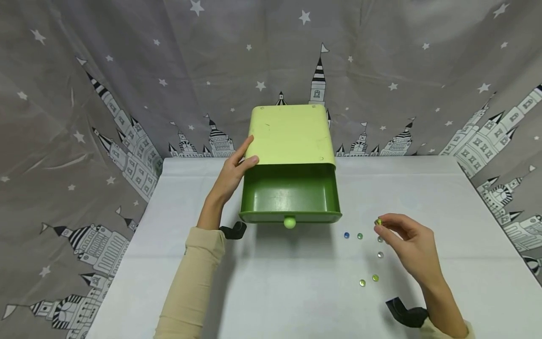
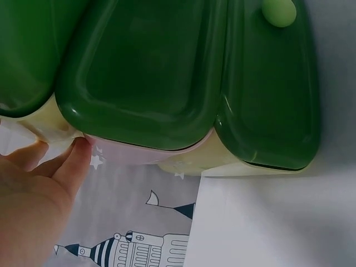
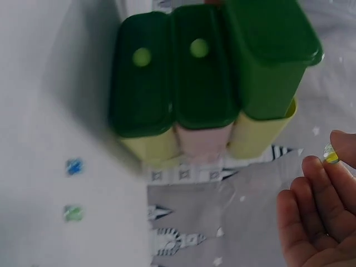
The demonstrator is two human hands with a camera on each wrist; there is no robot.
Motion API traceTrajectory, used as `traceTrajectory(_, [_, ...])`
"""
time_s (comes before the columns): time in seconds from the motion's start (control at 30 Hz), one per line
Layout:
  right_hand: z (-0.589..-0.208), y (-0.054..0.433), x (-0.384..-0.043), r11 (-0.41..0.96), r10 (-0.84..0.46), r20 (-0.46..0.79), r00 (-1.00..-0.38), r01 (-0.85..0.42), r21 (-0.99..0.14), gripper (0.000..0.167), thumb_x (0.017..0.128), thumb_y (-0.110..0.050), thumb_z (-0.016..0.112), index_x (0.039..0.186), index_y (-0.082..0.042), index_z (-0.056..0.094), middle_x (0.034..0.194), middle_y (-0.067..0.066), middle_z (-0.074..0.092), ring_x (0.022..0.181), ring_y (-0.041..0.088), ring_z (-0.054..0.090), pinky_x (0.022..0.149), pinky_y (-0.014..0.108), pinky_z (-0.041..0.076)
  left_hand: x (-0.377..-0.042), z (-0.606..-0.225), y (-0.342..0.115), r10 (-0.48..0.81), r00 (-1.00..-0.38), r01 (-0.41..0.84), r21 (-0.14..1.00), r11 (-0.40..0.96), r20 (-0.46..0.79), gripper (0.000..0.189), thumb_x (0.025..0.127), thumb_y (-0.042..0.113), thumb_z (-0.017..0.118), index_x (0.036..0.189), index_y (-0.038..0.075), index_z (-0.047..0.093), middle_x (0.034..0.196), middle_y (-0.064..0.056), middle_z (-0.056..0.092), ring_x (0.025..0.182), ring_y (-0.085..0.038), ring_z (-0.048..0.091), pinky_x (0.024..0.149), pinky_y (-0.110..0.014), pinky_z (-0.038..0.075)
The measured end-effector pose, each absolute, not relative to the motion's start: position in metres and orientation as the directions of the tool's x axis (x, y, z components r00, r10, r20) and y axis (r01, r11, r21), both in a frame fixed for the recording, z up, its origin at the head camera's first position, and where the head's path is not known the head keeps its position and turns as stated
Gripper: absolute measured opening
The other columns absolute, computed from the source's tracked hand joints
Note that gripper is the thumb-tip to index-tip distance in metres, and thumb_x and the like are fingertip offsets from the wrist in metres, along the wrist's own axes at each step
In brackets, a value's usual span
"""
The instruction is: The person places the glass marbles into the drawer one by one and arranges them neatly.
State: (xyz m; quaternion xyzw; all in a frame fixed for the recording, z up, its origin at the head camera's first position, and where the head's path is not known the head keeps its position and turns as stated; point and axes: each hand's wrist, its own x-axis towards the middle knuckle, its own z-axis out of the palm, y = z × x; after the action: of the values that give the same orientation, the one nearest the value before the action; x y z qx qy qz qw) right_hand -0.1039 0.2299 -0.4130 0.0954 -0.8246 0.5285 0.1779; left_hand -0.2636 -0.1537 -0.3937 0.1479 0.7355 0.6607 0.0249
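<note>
A drawer unit (image 1: 292, 134) stands on the table with its top green drawer (image 1: 291, 217) pulled out; no contents show inside. The wrist views reveal two lower green drawers, pushed in, and a pink middle casing (image 3: 206, 142) between yellow ones. My left hand (image 1: 232, 175) rests its extended fingers against the unit's left side, around the upper casing. To the unit's right, my right hand (image 1: 412, 242) pinches a yellow-green glass marble (image 3: 331, 153) between thumb and fingertips, raised above the table. Beneath and beside it lie a blue marble (image 1: 346, 235), a green marble (image 1: 360, 236) and several others.
Two yellowish marbles (image 1: 375, 278) lie nearer the front, and a clear marble (image 1: 380, 254) sits below the right hand. The white table (image 1: 292, 296) meets a grey castle-print curtain (image 1: 190, 61) at the back and sides. Black camera mounts are on both wrists.
</note>
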Motion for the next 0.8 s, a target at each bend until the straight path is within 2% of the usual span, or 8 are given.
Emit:
traceTrajectory(0.2, [-0.397, 0.211, -0.110, 0.341, -0.003, 0.431, -0.902, -0.406, -0.848, 0.021, 0.081, 0.016, 0.071, 0.099, 0.004, 0.071, 0.093, 0.005, 0.069, 0.090, 0.010, 0.064, 0.075, 0.016, 0.050, -0.263, -0.394, -0.154, 0.252, -0.954, 0.187, 0.979, 0.086, 0.160, 0.064, 0.099, 0.031, 0.058, 0.156, 0.032, 0.030, 0.162, 0.004, 0.019, 0.145, -0.025, 0.027, 0.112, -0.044, 0.030])
traceTrajectory(0.33, [-0.390, 0.199, -0.113, 0.271, -0.052, 0.483, -0.874, -0.477, -0.836, 0.025, 0.079, 0.021, 0.069, 0.099, 0.006, 0.070, 0.093, 0.008, 0.068, 0.091, 0.012, 0.064, 0.082, 0.018, 0.050, -0.263, -0.395, -0.153, 0.247, -0.955, 0.186, 0.980, 0.067, 0.165, 0.063, 0.099, 0.028, 0.058, 0.156, 0.030, 0.030, 0.162, 0.004, 0.019, 0.144, -0.026, 0.028, 0.112, -0.043, 0.029])
traceTrajectory(0.5, [-0.383, 0.187, -0.119, 0.193, -0.075, 0.550, -0.832, -0.553, -0.810, 0.025, 0.078, 0.023, 0.067, 0.099, 0.009, 0.069, 0.093, 0.011, 0.066, 0.091, 0.015, 0.063, 0.085, 0.020, 0.050, -0.264, -0.397, -0.152, 0.243, -0.955, 0.190, 0.980, 0.064, 0.169, 0.062, 0.099, 0.027, 0.057, 0.156, 0.029, 0.031, 0.162, 0.005, 0.020, 0.144, -0.025, 0.029, 0.113, -0.042, 0.029])
traceTrajectory(0.8, [-0.366, 0.158, -0.134, 0.140, -0.132, 0.552, -0.824, -0.566, -0.812, 0.021, 0.082, 0.018, 0.067, 0.100, 0.009, 0.069, 0.096, 0.014, 0.066, 0.094, 0.017, 0.063, 0.086, 0.024, 0.051, -0.263, -0.397, -0.152, 0.241, -0.956, 0.188, 0.980, 0.067, 0.167, 0.063, 0.099, 0.029, 0.058, 0.156, 0.031, 0.031, 0.162, 0.003, 0.020, 0.143, -0.028, 0.030, 0.112, -0.043, 0.030])
